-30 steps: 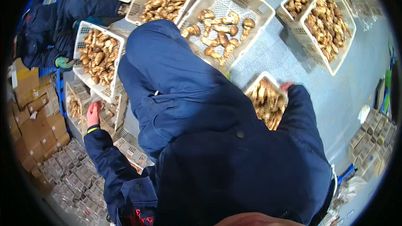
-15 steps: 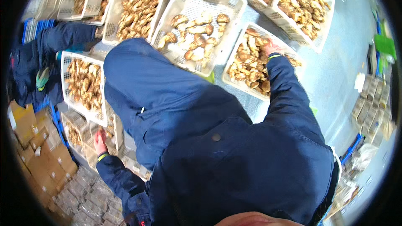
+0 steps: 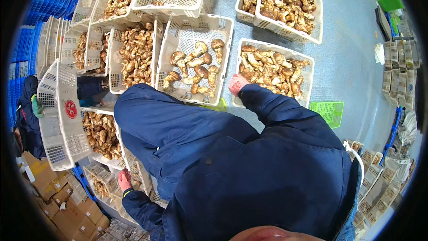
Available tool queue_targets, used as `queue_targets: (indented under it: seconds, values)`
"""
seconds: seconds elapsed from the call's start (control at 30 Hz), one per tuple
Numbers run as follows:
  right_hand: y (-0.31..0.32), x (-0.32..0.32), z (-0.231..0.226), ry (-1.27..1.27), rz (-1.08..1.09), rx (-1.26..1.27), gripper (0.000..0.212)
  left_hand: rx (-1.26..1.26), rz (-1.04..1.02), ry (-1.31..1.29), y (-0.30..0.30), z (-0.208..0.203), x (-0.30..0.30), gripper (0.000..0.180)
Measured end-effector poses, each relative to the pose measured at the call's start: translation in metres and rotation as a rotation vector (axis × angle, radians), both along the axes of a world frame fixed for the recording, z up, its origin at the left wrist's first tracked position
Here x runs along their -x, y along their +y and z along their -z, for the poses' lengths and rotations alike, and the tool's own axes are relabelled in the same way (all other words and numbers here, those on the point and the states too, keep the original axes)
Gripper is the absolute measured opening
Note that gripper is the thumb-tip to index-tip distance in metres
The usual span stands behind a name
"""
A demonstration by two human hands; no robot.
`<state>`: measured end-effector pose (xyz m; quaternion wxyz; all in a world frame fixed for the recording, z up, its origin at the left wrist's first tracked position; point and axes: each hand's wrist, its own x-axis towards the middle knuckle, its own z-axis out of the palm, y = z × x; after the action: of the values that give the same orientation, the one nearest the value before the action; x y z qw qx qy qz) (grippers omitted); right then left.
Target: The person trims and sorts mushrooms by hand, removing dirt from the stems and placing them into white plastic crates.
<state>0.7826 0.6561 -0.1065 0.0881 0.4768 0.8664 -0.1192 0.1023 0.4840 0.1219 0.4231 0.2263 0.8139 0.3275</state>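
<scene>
My right hand (image 3: 238,84) is at the left rim of a white plastic crate (image 3: 310,73) filled with brown-capped mushrooms (image 3: 274,70). Its fingers look curled closed; what they hold, if anything, is hidden. To its left stands another white crate (image 3: 228,33), where several thick-stemmed mushrooms (image 3: 198,50) lie loosely on the mesh bottom. My left hand (image 3: 125,180) is low at the left, beside white crates (image 3: 100,172) with more mushrooms. Its fingers are bent inward and I make out nothing in them. My knee partly covers the crates between.
Mushroom-filled crates (image 3: 137,56) line the left, and an upper crate (image 3: 171,5) overhangs the far edge. Two full crates (image 3: 290,35) stand far right. A green basket (image 3: 329,112) sits on the blue floor. Another person (image 3: 31,111) is behind a raised white crate (image 3: 62,116); cardboard boxes (image 3: 73,207) lie lower left.
My right hand has moved out of the mushrooms to the crate's left rim. The view has shifted. A white crate now stands raised at the left, in front of the other person.
</scene>
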Motion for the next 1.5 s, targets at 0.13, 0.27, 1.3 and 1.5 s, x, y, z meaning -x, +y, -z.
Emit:
queue_targets:
  seconds: [0.13, 0.27, 1.3, 1.5]
  values:
    - [-0.025, -0.025, 0.021, 0.265, -0.027, -0.039, 0.011, -0.062, 0.054, 0.086, -0.001, -0.022, 0.024, 0.028]
    - [-0.058, -0.079, 0.038, 0.344, 0.03, 0.009, 0.01, 0.005, 0.025, 0.085, 0.017, -0.03, 0.023, 0.029]
    - [-0.224, -0.24, 0.049, 0.058, 2.054, 0.177, 0.034, -0.01, 0.423, -0.237, 0.062, -0.152, 0.026, 0.023]
    - [-0.269, -0.334, 0.101, 0.307, 2.146, -0.234, 0.041, 0.207, 0.175, 0.29, 0.047, -0.118, -0.015, 0.031]
